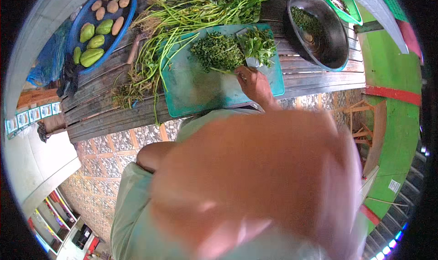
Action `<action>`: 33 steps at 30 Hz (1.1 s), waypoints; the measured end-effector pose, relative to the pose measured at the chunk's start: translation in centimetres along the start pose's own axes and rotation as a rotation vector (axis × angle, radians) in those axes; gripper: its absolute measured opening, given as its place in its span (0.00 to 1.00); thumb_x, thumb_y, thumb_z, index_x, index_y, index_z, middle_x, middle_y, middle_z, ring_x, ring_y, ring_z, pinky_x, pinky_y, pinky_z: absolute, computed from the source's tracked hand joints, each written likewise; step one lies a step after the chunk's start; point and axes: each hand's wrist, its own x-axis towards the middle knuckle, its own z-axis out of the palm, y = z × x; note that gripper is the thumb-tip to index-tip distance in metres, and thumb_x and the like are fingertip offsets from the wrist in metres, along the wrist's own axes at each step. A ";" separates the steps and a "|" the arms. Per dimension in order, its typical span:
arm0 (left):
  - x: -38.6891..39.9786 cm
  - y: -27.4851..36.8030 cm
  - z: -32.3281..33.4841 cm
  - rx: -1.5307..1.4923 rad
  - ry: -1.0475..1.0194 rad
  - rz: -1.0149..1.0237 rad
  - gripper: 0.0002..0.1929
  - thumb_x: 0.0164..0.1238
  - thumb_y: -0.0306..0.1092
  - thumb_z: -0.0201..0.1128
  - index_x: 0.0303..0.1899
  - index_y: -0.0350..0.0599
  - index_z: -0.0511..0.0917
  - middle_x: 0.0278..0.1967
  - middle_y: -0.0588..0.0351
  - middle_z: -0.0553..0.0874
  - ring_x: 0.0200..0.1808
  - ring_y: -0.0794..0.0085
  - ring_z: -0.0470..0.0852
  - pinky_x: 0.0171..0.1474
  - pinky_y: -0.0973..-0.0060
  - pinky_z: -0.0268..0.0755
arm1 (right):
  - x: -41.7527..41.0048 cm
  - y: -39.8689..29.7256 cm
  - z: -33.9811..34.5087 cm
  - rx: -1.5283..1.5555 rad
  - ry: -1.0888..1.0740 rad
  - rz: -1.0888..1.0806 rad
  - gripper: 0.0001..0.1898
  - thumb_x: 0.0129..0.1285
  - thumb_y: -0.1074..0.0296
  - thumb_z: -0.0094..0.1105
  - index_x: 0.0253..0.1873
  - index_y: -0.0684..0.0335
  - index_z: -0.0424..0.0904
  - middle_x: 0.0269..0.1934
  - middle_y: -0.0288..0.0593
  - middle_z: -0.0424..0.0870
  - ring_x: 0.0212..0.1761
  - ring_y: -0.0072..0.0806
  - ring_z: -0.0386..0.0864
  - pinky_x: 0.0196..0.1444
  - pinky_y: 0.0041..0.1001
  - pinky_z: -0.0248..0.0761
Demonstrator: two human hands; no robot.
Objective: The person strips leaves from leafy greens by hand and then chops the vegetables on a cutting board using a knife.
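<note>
My right hand [252,83] is curled over the near side of a teal cutting board [184,99], at the base of a broad-bladed knife [252,62]. The handle is hidden in the fingers. Leafy greens [260,47] lie over the blade. Left of it sits a heap of finely chopped greens [217,51], and a loose green stem [220,70] reaches from there to my fingers. Blurred skin very close to the camera fills the lower middle; it seems to be my left hand [239,164], its fingers not distinct.
Long-stemmed greens with roots [191,12] spread over the slatted wooden table [99,119]. A blue basin [129,17] at left holds chayotes [91,57] and potatoes [112,6]. At right stand a metal bowl [337,44] with chopped greens and a green basket [356,15].
</note>
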 end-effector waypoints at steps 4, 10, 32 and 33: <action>1.5 -10.1 -3.8 0.198 0.054 -0.007 0.19 0.72 0.32 0.54 0.59 0.39 0.82 0.48 0.54 0.87 0.48 0.70 0.82 0.55 0.72 0.72 | -1.2 -0.4 -0.7 0.094 0.072 -0.046 0.14 0.67 0.65 0.64 0.55 0.58 0.85 0.54 0.55 0.88 0.57 0.53 0.85 0.60 0.45 0.78; -4.3 -24.0 -12.9 0.976 0.258 -0.329 0.15 0.72 0.33 0.71 0.58 0.47 0.85 0.55 0.55 0.86 0.58 0.62 0.83 0.65 0.63 0.74 | -2.9 1.9 -0.7 -0.067 0.241 0.045 0.21 0.63 0.60 0.76 0.57 0.60 0.81 0.52 0.51 0.86 0.54 0.50 0.85 0.56 0.46 0.78; -4.5 -31.5 -17.9 1.580 0.439 0.093 0.06 0.63 0.36 0.76 0.41 0.54 0.90 0.46 0.68 0.85 0.55 0.68 0.80 0.55 0.60 0.67 | -4.7 1.3 -3.1 1.508 0.048 0.560 0.25 0.87 0.42 0.45 0.62 0.61 0.75 0.26 0.31 0.68 0.16 0.15 0.58 0.15 0.20 0.48; -4.5 -31.2 -17.8 1.580 0.442 0.092 0.06 0.63 0.36 0.76 0.41 0.54 0.90 0.46 0.68 0.85 0.55 0.68 0.80 0.55 0.60 0.67 | -4.5 0.8 -3.7 1.581 0.068 0.559 0.24 0.87 0.42 0.46 0.62 0.61 0.74 0.26 0.30 0.67 0.17 0.14 0.59 0.15 0.19 0.48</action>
